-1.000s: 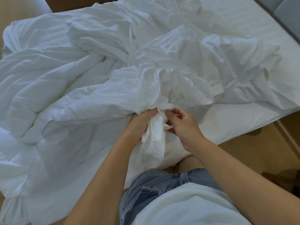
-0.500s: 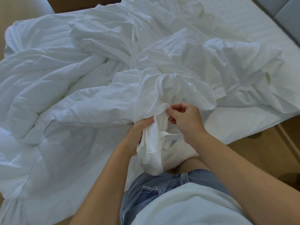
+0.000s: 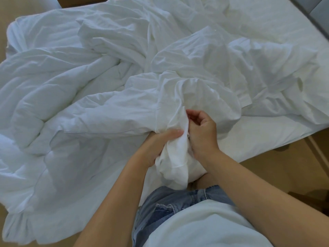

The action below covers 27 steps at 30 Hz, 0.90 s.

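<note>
A white duvet in its cover [image 3: 85, 107] lies crumpled over the bed, bunched into thick folds. At the near edge a gathered corner of the cover [image 3: 175, 157] hangs down in front of me. My left hand [image 3: 160, 145] grips this bunch from the left, thumb across the cloth. My right hand [image 3: 201, 132] pinches the same fabric from the right, a little higher, with its fingers curled into the folds. Both hands are close together, almost touching. The fingertips of my left hand are hidden in the cloth.
The mattress with its white sheet [image 3: 267, 18] shows bare at the back right and along the near right edge [image 3: 258, 139]. A grey headboard [image 3: 318, 8] runs along the right top corner. Wooden floor [image 3: 284, 173] lies to the right of my legs.
My right hand has shifted up and left along the gathered cloth, closer to my left hand. The bunch of cover has been drawn slightly higher. My left hand keeps its grip.
</note>
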Motion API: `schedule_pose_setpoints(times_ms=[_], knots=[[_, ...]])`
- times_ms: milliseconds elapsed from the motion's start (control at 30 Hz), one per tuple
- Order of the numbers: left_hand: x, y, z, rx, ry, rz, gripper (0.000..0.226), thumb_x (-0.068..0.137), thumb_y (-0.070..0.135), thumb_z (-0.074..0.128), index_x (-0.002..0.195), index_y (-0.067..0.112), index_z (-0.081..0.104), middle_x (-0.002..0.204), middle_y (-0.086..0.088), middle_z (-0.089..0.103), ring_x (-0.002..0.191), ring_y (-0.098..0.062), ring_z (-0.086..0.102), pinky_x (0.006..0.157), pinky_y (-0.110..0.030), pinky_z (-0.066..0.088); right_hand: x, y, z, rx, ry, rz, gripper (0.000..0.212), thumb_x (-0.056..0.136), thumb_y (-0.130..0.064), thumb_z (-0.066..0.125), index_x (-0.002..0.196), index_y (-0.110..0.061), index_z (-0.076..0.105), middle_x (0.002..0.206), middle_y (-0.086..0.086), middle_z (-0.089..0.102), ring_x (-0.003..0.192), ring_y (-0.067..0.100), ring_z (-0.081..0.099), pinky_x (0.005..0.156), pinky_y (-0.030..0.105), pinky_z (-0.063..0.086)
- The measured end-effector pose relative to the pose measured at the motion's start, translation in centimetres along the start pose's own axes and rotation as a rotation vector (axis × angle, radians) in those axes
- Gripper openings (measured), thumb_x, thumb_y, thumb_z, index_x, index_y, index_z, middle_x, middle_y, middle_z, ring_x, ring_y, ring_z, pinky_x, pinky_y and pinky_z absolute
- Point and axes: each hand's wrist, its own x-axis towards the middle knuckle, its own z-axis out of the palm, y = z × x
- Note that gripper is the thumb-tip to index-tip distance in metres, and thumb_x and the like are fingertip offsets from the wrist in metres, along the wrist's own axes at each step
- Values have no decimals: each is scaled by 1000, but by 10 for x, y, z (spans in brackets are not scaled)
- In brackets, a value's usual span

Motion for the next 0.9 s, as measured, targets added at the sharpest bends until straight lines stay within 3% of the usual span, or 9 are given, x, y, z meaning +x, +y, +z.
schedule_pose_setpoints(times_ms=[100,200,333,433,567,667,767,833,900], knots=[[3,-7,3,-98,120,11,37,69,28,75,103,17,67,98,-6,73,95,-22,68,89,-39,53,-13,14,-10,-163,3,15,24,86,-18,68,95,-33,52,98,-6,60,91,7,59,76,18,50],[5,-11,1,-192,102,-27,10,85,17,64,94,16,69,87,-3,74,88,-19,69,79,-33,53,-16,18,-21,-223,20,235,26,79,-39,72,87,-24,53,86,-4,60,80,11,59,67,21,46],[5,-5,-2,-124,13,-54,12,84,22,63,94,18,69,85,-1,75,81,-15,71,69,-27,55,-6,4,-26,-10,-279,580,33,81,-40,69,105,-16,68,96,2,74,89,17,69,69,30,55],[3,1,-2,-23,34,-50,24,82,31,67,104,19,68,98,-1,74,94,-18,69,87,-33,53,6,-5,-20,-32,-331,543,21,87,-30,65,103,-17,67,89,0,74,78,14,70,57,25,53],[0,4,4,172,128,39,47,81,49,67,120,25,58,115,5,65,107,-13,60,99,-33,46,15,-6,5,-63,-138,484,14,91,-7,54,99,-11,64,86,5,68,75,19,64,60,29,55],[-5,1,3,257,232,150,25,81,46,68,101,37,58,100,16,64,94,-1,59,82,-20,47,9,-1,20,4,-141,492,20,95,-10,48,108,-8,64,92,10,69,81,24,67,60,33,57],[-18,9,-10,328,250,201,17,75,41,76,84,33,64,78,15,70,78,0,66,63,-12,50,6,-2,24,76,-151,442,24,95,-10,48,116,-6,61,101,14,69,90,30,68,70,41,59],[-28,21,-31,374,312,273,17,70,38,80,71,29,66,65,18,70,63,1,67,50,-9,47,14,-10,10,201,-54,381,31,93,-10,54,123,-6,56,112,16,66,99,32,65,79,42,57],[-30,30,-58,276,434,333,16,69,28,82,70,24,67,63,18,69,58,2,66,49,-12,48,20,-19,-20,258,26,323,28,91,-13,58,118,-11,60,108,10,68,100,29,65,84,43,55]])
